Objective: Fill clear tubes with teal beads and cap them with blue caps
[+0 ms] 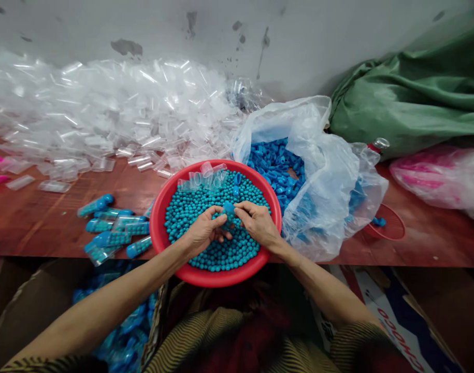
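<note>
Glare streaks the clear tubes (143, 116); the bottom edge is dim.

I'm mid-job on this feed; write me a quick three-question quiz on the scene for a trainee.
1. Multiple choice: what covers most of the red basin's inside?
a) pink pieces
b) teal beads
c) green cloth

2. True or false: the left hand and right hand are both over the basin.

3. Fill in: from the wearer's view, the open bag of blue pieces lies to the ____ of the basin.

Key: 1 b; 2 true; 3 right.
</note>
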Demonstrator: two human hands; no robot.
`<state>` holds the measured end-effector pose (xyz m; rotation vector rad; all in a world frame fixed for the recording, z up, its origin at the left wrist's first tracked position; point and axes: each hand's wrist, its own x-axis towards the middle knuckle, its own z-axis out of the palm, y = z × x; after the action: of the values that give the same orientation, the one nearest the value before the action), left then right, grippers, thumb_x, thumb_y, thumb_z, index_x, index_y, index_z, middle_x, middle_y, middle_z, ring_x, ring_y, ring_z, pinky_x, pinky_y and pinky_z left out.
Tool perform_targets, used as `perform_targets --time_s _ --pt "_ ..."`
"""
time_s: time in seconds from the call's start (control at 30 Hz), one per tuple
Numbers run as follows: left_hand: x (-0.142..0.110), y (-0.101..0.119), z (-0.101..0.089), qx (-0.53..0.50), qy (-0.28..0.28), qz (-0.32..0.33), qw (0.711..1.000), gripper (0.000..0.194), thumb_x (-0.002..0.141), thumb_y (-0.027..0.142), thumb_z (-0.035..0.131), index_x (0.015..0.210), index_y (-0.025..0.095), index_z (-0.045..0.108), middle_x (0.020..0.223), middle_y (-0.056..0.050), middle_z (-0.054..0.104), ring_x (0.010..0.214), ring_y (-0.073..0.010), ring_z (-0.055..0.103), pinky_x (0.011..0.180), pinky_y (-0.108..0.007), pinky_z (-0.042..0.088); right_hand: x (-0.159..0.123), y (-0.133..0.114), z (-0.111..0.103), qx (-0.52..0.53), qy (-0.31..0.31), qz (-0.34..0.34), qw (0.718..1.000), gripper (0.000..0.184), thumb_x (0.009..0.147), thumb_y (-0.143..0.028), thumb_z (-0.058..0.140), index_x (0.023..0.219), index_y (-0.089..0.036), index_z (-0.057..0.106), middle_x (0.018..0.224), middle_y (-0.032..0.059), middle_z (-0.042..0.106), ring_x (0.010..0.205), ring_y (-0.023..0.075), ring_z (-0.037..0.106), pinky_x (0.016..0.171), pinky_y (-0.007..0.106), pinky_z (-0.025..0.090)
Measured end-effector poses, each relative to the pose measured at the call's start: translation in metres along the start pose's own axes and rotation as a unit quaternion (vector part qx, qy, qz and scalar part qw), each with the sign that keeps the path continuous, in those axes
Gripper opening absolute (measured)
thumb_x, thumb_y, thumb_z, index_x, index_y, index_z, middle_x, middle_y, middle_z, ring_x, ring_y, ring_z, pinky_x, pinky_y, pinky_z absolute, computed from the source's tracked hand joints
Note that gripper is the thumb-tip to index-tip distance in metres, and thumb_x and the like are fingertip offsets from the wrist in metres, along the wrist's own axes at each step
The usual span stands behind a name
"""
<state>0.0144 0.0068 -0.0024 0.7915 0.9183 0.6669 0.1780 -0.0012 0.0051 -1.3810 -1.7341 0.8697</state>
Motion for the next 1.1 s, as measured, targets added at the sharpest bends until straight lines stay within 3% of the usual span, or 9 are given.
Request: perform_targets --time_s 0.17,0.33,0.47,0.63,0.87,1.0,1.1 --pt "-0.007 0.003 0.010 0.020 0.050 0.042 0.998 0.037 0.069 0.039 0.068 0.091 0.019 0.046 0.066 0.004 0.060 0.040 -0.0086 0.055 0.035 -0.016 0.036 -0.001 0.000 -0.001 0.029 -0.013 0.014 0.999 0.023 0.087 -0.028 0.048 0.089 -0.017 0.068 0.062 -0.0014 0.060 0.054 0.0104 0.053 0.055 0.021 0.040" --pt "-0.012 0.003 0.020 0.036 0.091 0.055 0.994 0.063 0.070 0.034 0.065 0.126 0.017 0.041 0.064 0.005 0.058 0.042 -0.0103 0.056 0.036 -0.018 0.040 -0.006 -0.002 0.000 0.049 -0.002 0.032 0.998 0.024 0.086 -0.029 0.049 0.081 -0.017 0.069 0.057 -0.0023 0.056 0.050 0.0094 0.048 0.051 0.021 0.037" --pt "-0.013 0.003 0.023 0.054 0.130 0.098 0.985 0.067 0.072 0.030 0.062 0.133 0.015 0.040 0.058 0.006 0.055 0.041 -0.0100 0.054 0.036 -0.019 0.041 -0.006 0.000 0.001 0.051 -0.009 -0.006 0.999 0.024 0.087 -0.029 0.047 0.087 -0.017 0.069 0.061 -0.0014 0.058 0.051 0.0093 0.049 0.052 0.021 0.038" --pt "-0.011 0.002 0.021 0.053 0.121 0.087 0.987 0.062 0.070 0.031 0.064 0.127 0.014 0.047 0.055 0.005 0.056 0.039 -0.0098 0.052 0.035 -0.019 0.040 -0.001 0.009 -0.005 0.066 -0.074 -0.044 0.994 0.023 0.087 -0.026 0.047 0.083 -0.017 0.068 0.061 -0.0017 0.058 0.051 0.0091 0.050 0.053 0.021 0.039" --pt "-0.009 0.004 0.020 0.060 0.108 0.074 0.990 0.053 0.071 0.035 0.062 0.118 0.015 0.049 0.052 0.006 0.052 0.038 -0.0089 0.050 0.034 -0.017 0.036 0.003 0.014 -0.009 -0.003 -0.085 -0.129 0.988 0.023 0.086 -0.024 0.048 0.085 -0.015 0.069 0.067 0.0015 0.064 0.057 0.0114 0.055 0.057 0.022 0.041" --pt "-0.008 0.014 0.017 0.125 0.072 0.068 0.987 0.051 0.072 0.036 0.061 0.119 0.020 0.049 0.068 0.003 0.056 0.047 -0.0106 0.057 0.039 -0.020 0.042 0.008 0.009 -0.016 0.039 -0.072 -0.096 0.992 0.023 0.085 -0.025 0.050 0.095 -0.016 0.069 0.075 0.0019 0.066 0.062 0.0117 0.057 0.059 0.023 0.044" --pt "-0.006 0.019 0.011 0.143 0.054 0.073 0.986 0.046 0.070 0.036 0.064 0.112 0.019 0.054 0.070 0.003 0.055 0.051 -0.0106 0.057 0.040 -0.019 0.040 0.013 0.002 -0.028 0.120 -0.144 -0.023 0.982 0.024 0.081 -0.027 0.055 0.100 -0.017 0.067 0.073 -0.0011 0.063 0.052 0.0076 0.052 0.051 0.021 0.043"
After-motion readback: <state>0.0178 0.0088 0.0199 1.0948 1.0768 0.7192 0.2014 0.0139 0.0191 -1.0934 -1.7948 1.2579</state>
